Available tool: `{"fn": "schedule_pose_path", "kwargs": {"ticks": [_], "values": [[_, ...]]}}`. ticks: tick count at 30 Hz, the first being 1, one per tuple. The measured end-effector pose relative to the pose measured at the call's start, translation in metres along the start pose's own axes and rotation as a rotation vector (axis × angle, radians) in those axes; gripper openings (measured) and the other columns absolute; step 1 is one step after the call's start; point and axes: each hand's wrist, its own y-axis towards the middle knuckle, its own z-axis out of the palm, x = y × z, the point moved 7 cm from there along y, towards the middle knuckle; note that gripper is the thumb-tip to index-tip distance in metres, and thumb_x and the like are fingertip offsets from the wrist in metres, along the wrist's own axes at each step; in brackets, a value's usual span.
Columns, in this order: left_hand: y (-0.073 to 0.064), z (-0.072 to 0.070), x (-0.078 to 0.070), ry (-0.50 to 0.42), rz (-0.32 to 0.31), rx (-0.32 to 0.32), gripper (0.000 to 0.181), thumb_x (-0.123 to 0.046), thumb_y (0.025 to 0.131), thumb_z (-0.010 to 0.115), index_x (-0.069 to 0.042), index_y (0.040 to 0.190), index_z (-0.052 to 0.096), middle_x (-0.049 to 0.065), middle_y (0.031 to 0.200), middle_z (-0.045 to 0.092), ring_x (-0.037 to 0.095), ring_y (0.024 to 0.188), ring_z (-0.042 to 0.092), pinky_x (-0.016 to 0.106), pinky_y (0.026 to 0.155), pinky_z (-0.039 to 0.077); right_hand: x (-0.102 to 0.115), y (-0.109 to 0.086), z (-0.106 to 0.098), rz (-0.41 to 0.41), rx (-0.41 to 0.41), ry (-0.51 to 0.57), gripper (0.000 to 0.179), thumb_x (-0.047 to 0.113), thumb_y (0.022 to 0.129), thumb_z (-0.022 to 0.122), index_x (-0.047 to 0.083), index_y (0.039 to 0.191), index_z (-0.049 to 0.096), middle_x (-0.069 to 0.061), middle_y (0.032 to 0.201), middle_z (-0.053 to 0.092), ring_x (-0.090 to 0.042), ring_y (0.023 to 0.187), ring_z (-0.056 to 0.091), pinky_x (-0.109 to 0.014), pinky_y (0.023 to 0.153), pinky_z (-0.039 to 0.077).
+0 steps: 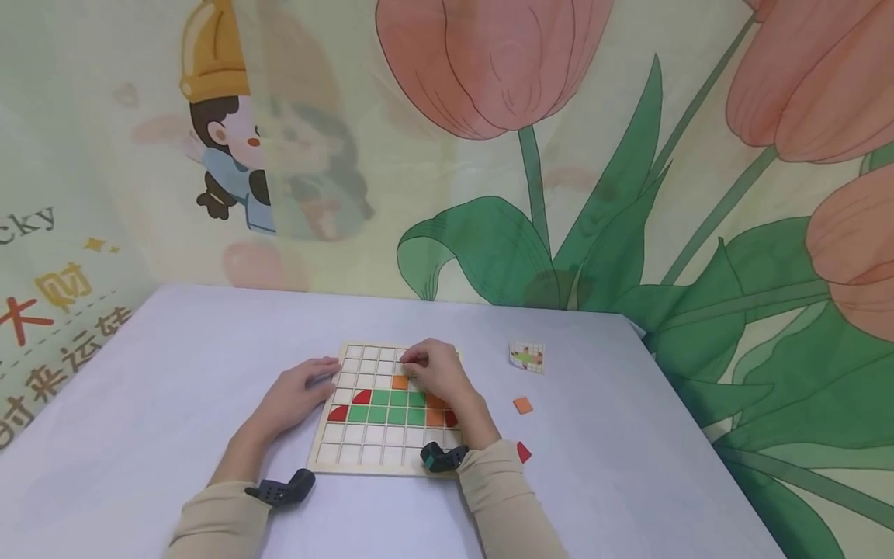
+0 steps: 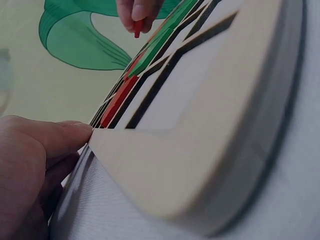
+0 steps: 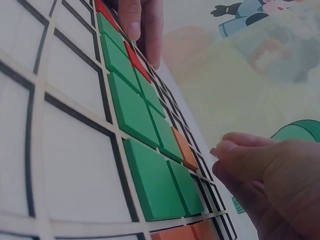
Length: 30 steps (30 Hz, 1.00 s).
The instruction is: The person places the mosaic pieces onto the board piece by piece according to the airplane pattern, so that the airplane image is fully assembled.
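Note:
A pale wooden grid board (image 1: 363, 470) lies on the table, its two filled rows holding several green square tiles (image 1: 396, 417), with red quarter-round tiles (image 1: 362, 397) at the left ends. An orange tile (image 1: 400, 382) sits in a cell above the green ones. Over the board's upper right part, my right hand (image 1: 438, 373) pinches a small red tile (image 2: 137, 30) between thumb and fingertips, clear of the board. My left hand (image 1: 296, 396) touches the board's left edge with thumb and fingers fairly straight. More orange tiles (image 1: 434, 418) are partly hidden by my right wrist.
Right of the board lie a loose orange tile (image 1: 522, 405), a red tile (image 1: 524, 452) partly behind my sleeve, and a small pattern card (image 1: 527, 357). A patterned backdrop (image 1: 335, 264) stands behind the white table (image 1: 628, 481).

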Motion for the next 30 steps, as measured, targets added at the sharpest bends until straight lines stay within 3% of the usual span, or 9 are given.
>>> {"fn": "schedule_pose_path", "kwargs": {"ticks": [11, 18, 24, 30], "values": [[-0.0003, -0.0004, -0.0039, 0.003, -0.003, 0.001, 0.043, -0.017, 0.093, 0.056, -0.003, 0.134, 0.053, 0.015, 0.145, 0.045, 0.040, 0.139, 0.033, 0.057, 0.113, 0.026, -0.0008, -0.0002, 0.0001, -0.004, 0.016, -0.028, 0.026, 0.013, 0.083, 0.073, 0.016, 0.109, 0.072, -0.001, 0.103, 0.065, -0.012, 0.090, 0.061, -0.022, 0.079, 0.055], [-0.0015, -0.0008, -0.0039, 0.002, -0.007, 0.004, 0.044, -0.018, 0.093, 0.056, -0.004, 0.134, 0.053, 0.015, 0.145, 0.045, 0.039, 0.139, 0.032, 0.058, 0.113, 0.026, -0.0011, 0.0005, 0.0023, 0.020, 0.010, -0.025, 0.026, 0.011, 0.083, 0.072, 0.016, 0.109, 0.072, -0.002, 0.105, 0.066, -0.013, 0.091, 0.060, -0.024, 0.080, 0.055], [-0.0008, -0.0012, -0.0038, 0.014, -0.007, 0.005, 0.044, -0.018, 0.093, 0.056, -0.004, 0.134, 0.052, 0.015, 0.145, 0.045, 0.040, 0.139, 0.032, 0.058, 0.113, 0.026, 0.0012, 0.0010, 0.0019, 0.014, 0.015, -0.065, 0.029, 0.008, 0.086, 0.069, 0.018, 0.113, 0.071, 0.001, 0.101, 0.064, -0.012, 0.091, 0.058, -0.023, 0.082, 0.055], [-0.0004, -0.0010, -0.0035, 0.023, 0.000, 0.003, 0.043, -0.017, 0.093, 0.056, -0.004, 0.134, 0.053, 0.016, 0.145, 0.046, 0.040, 0.139, 0.032, 0.058, 0.113, 0.027, 0.0010, 0.0011, 0.0012, 0.037, 0.002, -0.021, 0.029, 0.010, 0.091, 0.063, 0.019, 0.118, 0.068, 0.002, 0.102, 0.065, -0.012, 0.093, 0.060, -0.024, 0.084, 0.055]]}}
